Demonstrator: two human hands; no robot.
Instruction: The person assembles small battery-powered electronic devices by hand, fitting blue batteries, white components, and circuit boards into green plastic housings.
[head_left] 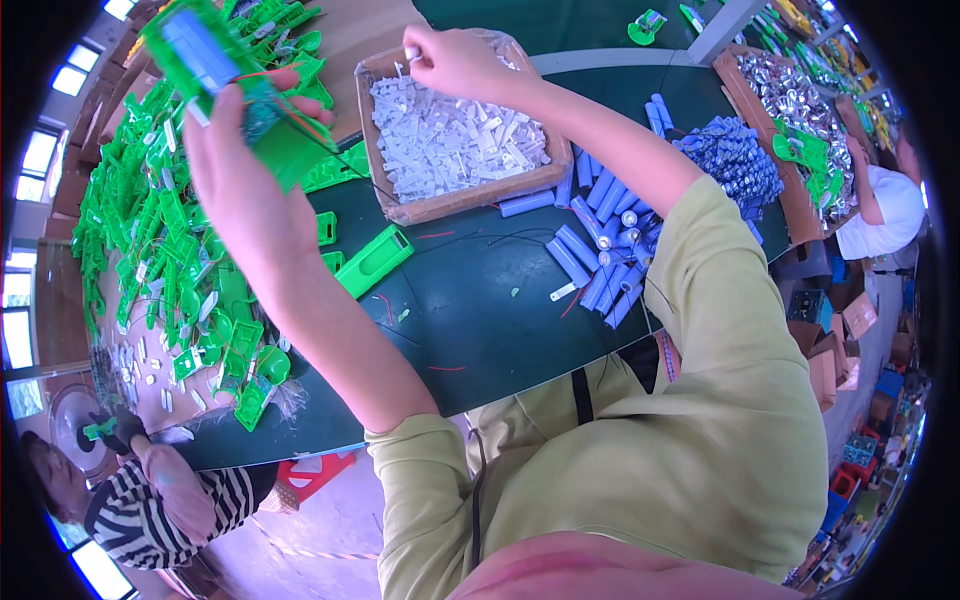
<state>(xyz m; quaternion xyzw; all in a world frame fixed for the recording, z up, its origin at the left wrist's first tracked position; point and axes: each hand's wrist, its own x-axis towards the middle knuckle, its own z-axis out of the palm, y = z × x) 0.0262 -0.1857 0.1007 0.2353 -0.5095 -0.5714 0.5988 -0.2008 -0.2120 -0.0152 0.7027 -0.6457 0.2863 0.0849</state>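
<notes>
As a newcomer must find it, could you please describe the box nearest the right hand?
On the dark green table, look between the green heap on the left and the blue cells on the right. The brown box there holds small whitish pieces; the other box, further right, holds silvery parts.

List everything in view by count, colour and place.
Table: one, dark green, centre.
Carton: one, brown, far tabletop.
Small pieces: many, whitish, in carton.
Cells: many, blue, right of carton.
Held casing: one, green, upper left.
Casing pile: many, green, left.
Loose casings: few, green, below carton.
Wires: several, red and black, tabletop.
Metal parts: many, silver, far right.
Striped worker: one, black and white, left.
Other worker: one, white top, right.
Left grip: one, bare, upper left.
Right grip: one, bare, over carton.
</notes>
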